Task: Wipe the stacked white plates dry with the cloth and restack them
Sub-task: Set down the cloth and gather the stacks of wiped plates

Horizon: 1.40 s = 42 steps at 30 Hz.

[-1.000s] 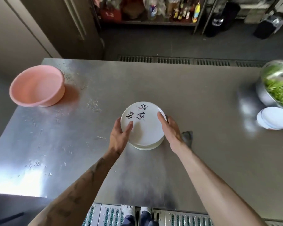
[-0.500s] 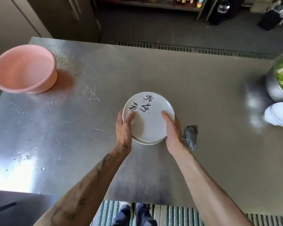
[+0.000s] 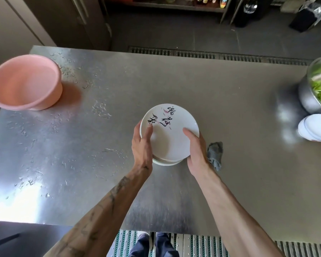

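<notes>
A stack of white plates (image 3: 170, 138) sits near the middle of the steel table (image 3: 174, 80); the top plate bears black brush lettering with pink marks. My left hand (image 3: 143, 145) grips the stack's left edge, thumb on the top plate. My right hand (image 3: 196, 151) grips the right edge, thumb lying on the top plate. A crumpled grey cloth (image 3: 215, 154) lies on the table just right of my right wrist, held by neither hand. A second small stack of white plates (image 3: 315, 129) rests at the far right.
A pink plastic basin (image 3: 24, 81) stands at the table's left rear. A steel bowl of green leaves (image 3: 319, 91) sits at the right edge, behind the second stack. Water droplets are scattered over the left half of the table. A floor drain grate runs beyond the far edge.
Both hands keep hold of the plate stack. The stack and hands have shifted slightly toward me as the view tilted down.
</notes>
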Each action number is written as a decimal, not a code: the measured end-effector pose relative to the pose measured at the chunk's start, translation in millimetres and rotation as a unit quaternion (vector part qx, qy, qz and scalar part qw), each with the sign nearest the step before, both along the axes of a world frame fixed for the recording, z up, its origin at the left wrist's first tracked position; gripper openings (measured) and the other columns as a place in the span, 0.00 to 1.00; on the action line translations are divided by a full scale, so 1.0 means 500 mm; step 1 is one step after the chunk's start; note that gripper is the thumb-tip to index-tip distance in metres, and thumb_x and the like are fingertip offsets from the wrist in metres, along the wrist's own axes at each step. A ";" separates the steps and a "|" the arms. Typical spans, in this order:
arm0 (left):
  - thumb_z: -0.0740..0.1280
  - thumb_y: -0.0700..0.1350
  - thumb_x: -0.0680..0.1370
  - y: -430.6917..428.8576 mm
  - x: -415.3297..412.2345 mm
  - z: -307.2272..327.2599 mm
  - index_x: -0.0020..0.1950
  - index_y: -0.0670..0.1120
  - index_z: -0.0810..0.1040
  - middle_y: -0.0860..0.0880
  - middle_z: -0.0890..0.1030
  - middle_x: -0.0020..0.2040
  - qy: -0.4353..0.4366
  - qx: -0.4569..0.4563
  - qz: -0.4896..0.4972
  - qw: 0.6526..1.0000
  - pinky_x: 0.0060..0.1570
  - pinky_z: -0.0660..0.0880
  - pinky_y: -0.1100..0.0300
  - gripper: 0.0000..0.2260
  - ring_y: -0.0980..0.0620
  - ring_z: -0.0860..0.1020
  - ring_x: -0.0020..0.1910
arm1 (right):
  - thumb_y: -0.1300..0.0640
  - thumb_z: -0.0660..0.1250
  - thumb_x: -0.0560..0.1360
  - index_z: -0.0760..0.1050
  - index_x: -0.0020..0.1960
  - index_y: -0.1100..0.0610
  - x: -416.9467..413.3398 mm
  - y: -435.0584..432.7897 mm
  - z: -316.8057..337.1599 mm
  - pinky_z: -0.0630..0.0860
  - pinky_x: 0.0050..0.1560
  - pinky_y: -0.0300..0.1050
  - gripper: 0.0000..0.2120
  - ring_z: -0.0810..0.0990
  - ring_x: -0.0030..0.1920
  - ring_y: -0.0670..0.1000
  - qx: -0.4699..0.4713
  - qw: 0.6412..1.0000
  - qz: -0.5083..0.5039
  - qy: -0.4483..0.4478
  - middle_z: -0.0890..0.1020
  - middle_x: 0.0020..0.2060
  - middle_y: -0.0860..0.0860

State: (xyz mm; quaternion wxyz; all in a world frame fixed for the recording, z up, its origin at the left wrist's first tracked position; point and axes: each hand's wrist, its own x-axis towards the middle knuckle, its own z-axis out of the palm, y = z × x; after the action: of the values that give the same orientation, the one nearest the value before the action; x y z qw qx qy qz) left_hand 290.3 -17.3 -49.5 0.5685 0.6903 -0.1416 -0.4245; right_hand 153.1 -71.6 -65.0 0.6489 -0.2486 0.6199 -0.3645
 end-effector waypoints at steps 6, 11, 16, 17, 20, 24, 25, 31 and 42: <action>0.66 0.59 0.75 0.002 -0.006 0.016 0.66 0.56 0.79 0.53 0.82 0.60 0.001 -0.008 -0.006 1.000 0.64 0.77 0.45 0.20 0.48 0.79 0.61 | 0.51 0.74 0.73 0.80 0.57 0.47 -0.007 -0.001 0.016 0.78 0.53 0.45 0.13 0.83 0.54 0.45 -0.008 1.000 -0.001 0.004 0.87 0.48 0.41; 0.66 0.59 0.75 0.004 -0.020 0.040 0.66 0.56 0.79 0.52 0.82 0.61 0.016 -0.022 -0.010 1.000 0.66 0.76 0.42 0.20 0.47 0.79 0.62 | 0.51 0.73 0.75 0.79 0.55 0.46 -0.020 -0.003 0.042 0.76 0.50 0.43 0.10 0.83 0.53 0.42 -0.013 1.000 -0.002 0.014 0.86 0.46 0.38; 0.65 0.58 0.79 0.013 -0.034 0.082 0.69 0.60 0.76 0.57 0.81 0.63 -0.011 -0.053 -0.036 0.998 0.65 0.76 0.51 0.18 0.55 0.78 0.63 | 0.48 0.71 0.76 0.79 0.56 0.44 -0.041 -0.001 0.091 0.75 0.44 0.33 0.09 0.78 0.47 0.29 -0.035 0.998 -0.001 0.054 0.83 0.41 0.31; 0.65 0.57 0.80 0.014 -0.036 0.093 0.69 0.61 0.76 0.58 0.81 0.63 -0.021 -0.060 -0.042 0.997 0.63 0.77 0.52 0.16 0.56 0.79 0.63 | 0.48 0.70 0.76 0.79 0.54 0.44 -0.046 -0.001 0.104 0.74 0.43 0.34 0.07 0.79 0.48 0.30 -0.037 0.998 0.001 0.059 0.83 0.40 0.31; 0.64 0.55 0.82 0.018 -0.041 0.130 0.69 0.61 0.75 0.60 0.80 0.62 -0.043 -0.080 -0.060 0.994 0.58 0.76 0.57 0.15 0.60 0.79 0.60 | 0.43 0.69 0.71 0.79 0.50 0.37 -0.057 0.006 0.156 0.75 0.59 0.50 0.08 0.80 0.59 0.48 -0.041 0.996 0.009 0.084 0.85 0.45 0.37; 0.63 0.53 0.84 0.022 -0.058 0.185 0.72 0.62 0.72 0.69 0.79 0.58 -0.056 -0.097 -0.095 0.989 0.56 0.74 0.61 0.16 0.69 0.78 0.56 | 0.46 0.70 0.68 0.79 0.47 0.38 -0.083 0.023 0.242 0.77 0.51 0.48 0.08 0.83 0.54 0.51 -0.083 0.994 -0.009 0.072 0.85 0.43 0.39; 0.62 0.54 0.84 0.023 -0.063 0.200 0.72 0.61 0.71 0.70 0.79 0.57 -0.052 -0.105 -0.103 0.988 0.54 0.74 0.62 0.16 0.70 0.77 0.55 | 0.49 0.70 0.69 0.79 0.48 0.41 -0.089 0.028 0.262 0.76 0.47 0.46 0.08 0.83 0.53 0.50 -0.100 0.992 -0.018 0.068 0.86 0.44 0.40; 0.60 0.62 0.83 0.051 -0.120 0.288 0.70 0.62 0.72 0.71 0.79 0.56 -0.055 -0.136 -0.158 0.976 0.55 0.73 0.64 0.16 0.73 0.76 0.55 | 0.51 0.69 0.73 0.77 0.54 0.49 -0.162 0.090 0.345 0.76 0.48 0.46 0.11 0.82 0.52 0.49 -0.135 0.986 -0.063 0.069 0.83 0.53 0.47; 0.63 0.61 0.80 0.194 -0.318 0.334 0.74 0.64 0.69 0.60 0.79 0.64 -0.098 -0.156 -0.207 0.961 0.68 0.74 0.47 0.21 0.54 0.77 0.65 | 0.56 0.68 0.75 0.76 0.57 0.48 -0.375 0.227 0.379 0.78 0.53 0.48 0.12 0.81 0.56 0.53 -0.166 0.981 -0.077 0.057 0.82 0.57 0.50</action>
State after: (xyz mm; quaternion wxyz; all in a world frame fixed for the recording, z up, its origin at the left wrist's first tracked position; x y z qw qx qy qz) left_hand 131.5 79.6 117.6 0.5521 0.5866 -0.4013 -0.4360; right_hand -34.5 42.0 124.6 0.5320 -0.3253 0.6038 -0.4965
